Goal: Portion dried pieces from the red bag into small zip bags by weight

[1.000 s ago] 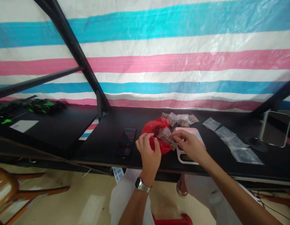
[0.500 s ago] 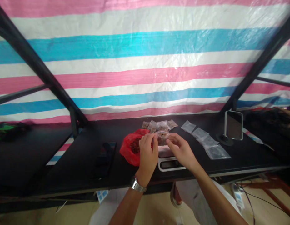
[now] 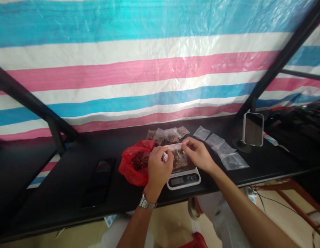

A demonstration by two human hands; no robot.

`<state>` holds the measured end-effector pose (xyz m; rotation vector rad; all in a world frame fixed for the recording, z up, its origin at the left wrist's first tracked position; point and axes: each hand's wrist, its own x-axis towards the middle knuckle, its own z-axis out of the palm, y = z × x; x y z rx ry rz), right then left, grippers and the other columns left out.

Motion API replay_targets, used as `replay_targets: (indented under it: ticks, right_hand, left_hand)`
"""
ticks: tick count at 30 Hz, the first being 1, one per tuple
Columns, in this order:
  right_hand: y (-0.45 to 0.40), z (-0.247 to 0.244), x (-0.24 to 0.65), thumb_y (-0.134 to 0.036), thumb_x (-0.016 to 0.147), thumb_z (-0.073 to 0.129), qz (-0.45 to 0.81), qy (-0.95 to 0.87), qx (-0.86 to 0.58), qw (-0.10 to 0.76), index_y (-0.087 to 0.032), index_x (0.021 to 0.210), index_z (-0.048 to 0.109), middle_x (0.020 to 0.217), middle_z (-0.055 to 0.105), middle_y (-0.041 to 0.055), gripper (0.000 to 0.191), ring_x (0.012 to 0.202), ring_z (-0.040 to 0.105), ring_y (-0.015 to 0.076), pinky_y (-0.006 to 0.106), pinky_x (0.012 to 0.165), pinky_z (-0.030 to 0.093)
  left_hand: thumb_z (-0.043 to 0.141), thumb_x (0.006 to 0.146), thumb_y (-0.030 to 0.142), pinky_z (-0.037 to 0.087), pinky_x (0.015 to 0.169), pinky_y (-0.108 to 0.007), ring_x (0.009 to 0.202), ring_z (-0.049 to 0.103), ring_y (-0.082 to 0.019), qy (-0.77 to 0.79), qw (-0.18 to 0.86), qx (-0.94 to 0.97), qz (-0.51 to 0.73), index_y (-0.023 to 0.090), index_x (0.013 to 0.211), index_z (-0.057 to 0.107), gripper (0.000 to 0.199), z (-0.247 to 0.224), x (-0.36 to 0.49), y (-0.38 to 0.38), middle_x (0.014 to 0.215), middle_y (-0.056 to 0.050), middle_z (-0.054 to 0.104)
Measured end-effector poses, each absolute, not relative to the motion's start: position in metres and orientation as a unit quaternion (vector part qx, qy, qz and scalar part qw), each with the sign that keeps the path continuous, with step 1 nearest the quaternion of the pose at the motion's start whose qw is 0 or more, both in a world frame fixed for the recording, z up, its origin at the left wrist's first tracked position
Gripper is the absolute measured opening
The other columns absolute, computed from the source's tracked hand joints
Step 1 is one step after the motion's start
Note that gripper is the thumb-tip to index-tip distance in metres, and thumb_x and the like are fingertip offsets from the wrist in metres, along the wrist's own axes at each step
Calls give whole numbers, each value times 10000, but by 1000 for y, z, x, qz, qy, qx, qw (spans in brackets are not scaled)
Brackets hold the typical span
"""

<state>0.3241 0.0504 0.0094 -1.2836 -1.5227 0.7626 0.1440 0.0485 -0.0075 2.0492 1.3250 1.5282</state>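
Both hands hold a small clear zip bag (image 3: 179, 159) by its top edge, above a white digital scale (image 3: 184, 179). Brown, dried-looking bits fill its lower part. My left hand (image 3: 160, 164), with a metal watch at the wrist, pinches the bag's left corner. At the right corner, the thumb and fingers of my right hand (image 3: 197, 153) are closed on the edge. A red plastic bag (image 3: 126, 162) stands open beside my left hand, with dark reddish-brown bits inside. Part of the scale's platform is hidden behind the zip bag.
Several filled zip bags (image 3: 160, 136) lie behind the scale. Flat clear bags (image 3: 233, 160) are spread to the right, near a mirror-like panel on a stand (image 3: 253, 129). A dark phone-like slab (image 3: 99, 181) lies left on the black table (image 3: 72, 172). Striped sheeting (image 3: 149, 79) hangs behind.
The zip bag's mouth, rounded open before, is now drawn straight and flat between my hands. The scale's display has come into view. My head view has tilted down and shifted.
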Motion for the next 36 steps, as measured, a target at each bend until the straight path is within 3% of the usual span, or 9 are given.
replay_targets:
  ticks: [5, 10, 13, 16, 20, 27, 36]
  right_hand:
    - [44, 4, 322, -474, 946, 607, 336, -620, -538, 462, -221, 845, 660, 743, 615, -12, 277, 699, 551, 168, 295, 695, 455]
    - [46, -3, 325, -336, 917, 596, 227, -653, -573, 440, -231, 768, 631, 755, 625, 4, 185, 785, 586, 200, 326, 789, 457]
    - [52, -9, 328, -256, 879, 615, 144, -673, -610, 393, -228, 721, 633, 804, 662, 33, 162, 838, 600, 221, 350, 838, 444]
    - [56, -16, 329, -267, 874, 658, 85, -662, -653, 357, -226, 837, 740, 860, 686, 60, 99, 877, 607, 254, 376, 854, 440]
    - [59, -22, 334, -353, 945, 636, 56, -616, -679, 396, -228, 1021, 779, 981, 734, 94, 205, 974, 636, 293, 420, 923, 453]
    - [57, -27, 346, -395, 964, 559, 77, -569, -677, 461, -209, 934, 759, 958, 766, 116, 275, 975, 673, 309, 461, 970, 465]
    - [51, -25, 335, -415, 945, 554, 132, -522, -670, 511, -218, 904, 760, 945, 779, 97, 288, 948, 678, 282, 425, 946, 489]
  left_hand:
    - [595, 1010, 305, 448, 748, -332, 760, 614, -206, 465, 162, 713, 500, 228, 807, 658, 226, -11, 141, 50, 778, -23, 685]
    - [612, 997, 271, 448, 763, -343, 788, 610, -221, 469, 175, 717, 485, 228, 792, 677, 220, -16, 140, 55, 792, -26, 714]
    - [609, 1021, 300, 460, 842, -386, 862, 624, -257, 494, 124, 727, 460, 211, 920, 727, 179, -18, 139, 57, 881, -59, 751]
    - [553, 1056, 292, 457, 887, -424, 929, 627, -293, 530, 41, 707, 466, 173, 1028, 731, 216, -18, 136, 57, 963, -106, 759]
    - [490, 1073, 227, 457, 885, -425, 946, 630, -294, 517, -17, 695, 499, 169, 1012, 709, 235, -15, 132, 55, 993, -122, 764]
    - [523, 1047, 159, 458, 828, -394, 853, 622, -254, 478, -43, 707, 519, 191, 930, 685, 202, -13, 129, 49, 888, -88, 744]
    - [557, 1018, 103, 498, 807, -363, 831, 644, -223, 455, -49, 692, 558, 193, 900, 673, 188, -8, 119, 48, 833, -70, 726]
